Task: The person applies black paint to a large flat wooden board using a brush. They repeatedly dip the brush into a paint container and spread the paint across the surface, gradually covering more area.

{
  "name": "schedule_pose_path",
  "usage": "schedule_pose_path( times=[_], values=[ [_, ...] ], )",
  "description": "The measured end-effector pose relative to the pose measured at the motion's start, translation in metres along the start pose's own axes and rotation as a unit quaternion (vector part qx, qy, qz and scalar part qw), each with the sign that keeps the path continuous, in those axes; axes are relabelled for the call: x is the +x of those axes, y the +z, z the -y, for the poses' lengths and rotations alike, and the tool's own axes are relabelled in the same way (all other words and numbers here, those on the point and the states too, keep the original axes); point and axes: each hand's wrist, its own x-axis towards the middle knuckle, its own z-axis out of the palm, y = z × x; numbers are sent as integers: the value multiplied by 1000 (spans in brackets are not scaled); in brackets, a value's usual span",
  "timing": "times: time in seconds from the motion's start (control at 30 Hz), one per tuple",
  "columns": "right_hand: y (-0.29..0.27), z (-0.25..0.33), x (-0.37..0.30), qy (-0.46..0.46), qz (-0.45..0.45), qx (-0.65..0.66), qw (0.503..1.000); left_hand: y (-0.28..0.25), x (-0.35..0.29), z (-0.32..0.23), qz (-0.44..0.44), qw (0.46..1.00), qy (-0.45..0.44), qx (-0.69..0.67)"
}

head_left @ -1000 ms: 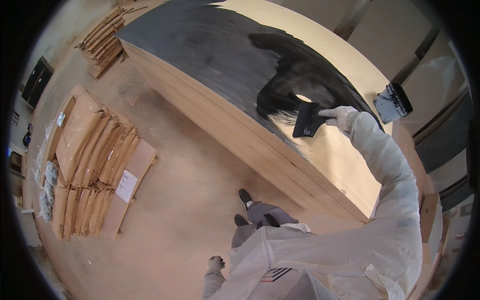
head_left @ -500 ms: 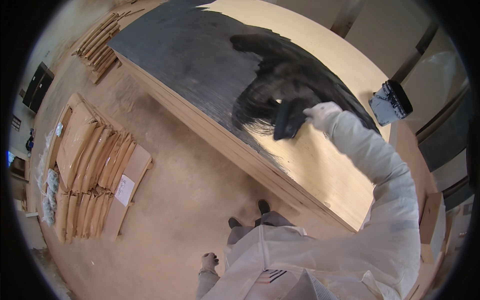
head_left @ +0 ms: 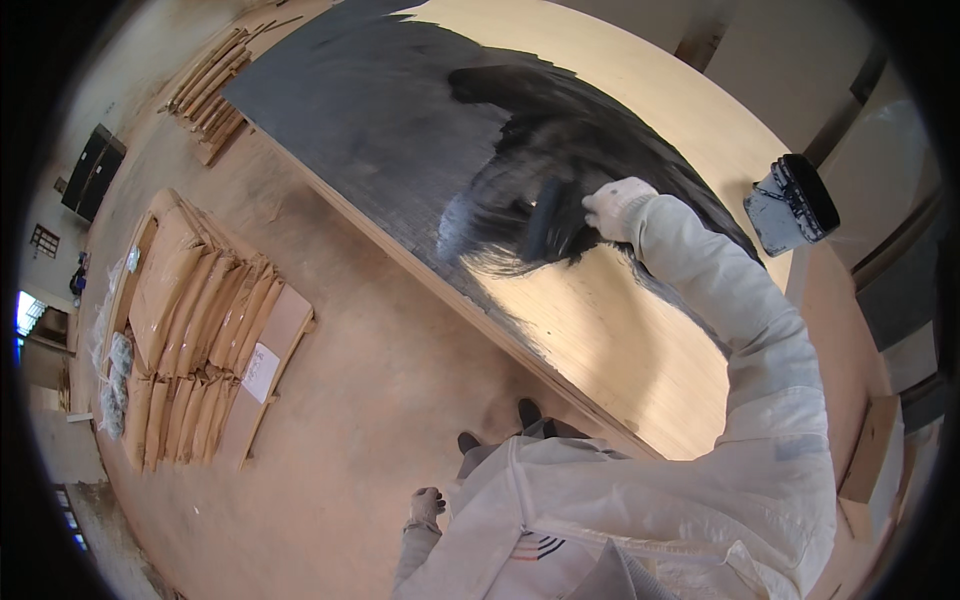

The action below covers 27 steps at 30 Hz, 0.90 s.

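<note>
My right hand (head_left: pixel 616 209), in a pale glove, is closed around a wide, black-coated paint brush (head_left: pixel 541 222). The brush rests on the wet black paint (head_left: pixel 590 150) spread over a large pale wooden panel (head_left: pixel 600 320). A duller dark grey coat covers the panel's far left part, while bare wood shows nearest me and along the far right edge. My left hand (head_left: pixel 427 506), gloved as well, hangs low beside my body with its fingers curled in, apart from the panel. A paint-smeared bucket (head_left: pixel 788 208) with a black rim stands at the panel's right edge.
Brown-wrapped flat packages (head_left: pixel 195 340) are stacked on the floor to the left. Beyond them, thin boards (head_left: pixel 210 95) lie piled near the panel's far corner. My shoes (head_left: pixel 529 412) stand close to the panel's near side. A wooden box (head_left: pixel 872 465) sits at the right.
My right hand and the brush have moved left and a little away from me, across the paint. Dark paint now covers some of the wood near the brush. The whole view has shifted slightly.
</note>
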Motion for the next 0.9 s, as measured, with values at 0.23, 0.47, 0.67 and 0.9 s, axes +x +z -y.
schedule_pose_path(
  times=[0.23, 0.47, 0.67, 0.9],
  values=[
    [-9, -46, -4, -22, 34, -32, 999, 5, -18, 26, -29, 998, -27, -41],
    [-34, -2, 55, -142, -31, -41, 988, 3, -33, 51, 9, 997, 41, 69],
    [-56, 59, 60, -252, -27, -79, 964, 29, -44, 34, -39, 998, -23, -46],
    [-48, 54, 39, -348, 4, -183, 920, 45, -73, 79, -100, 984, -57, -138]
  ],
)
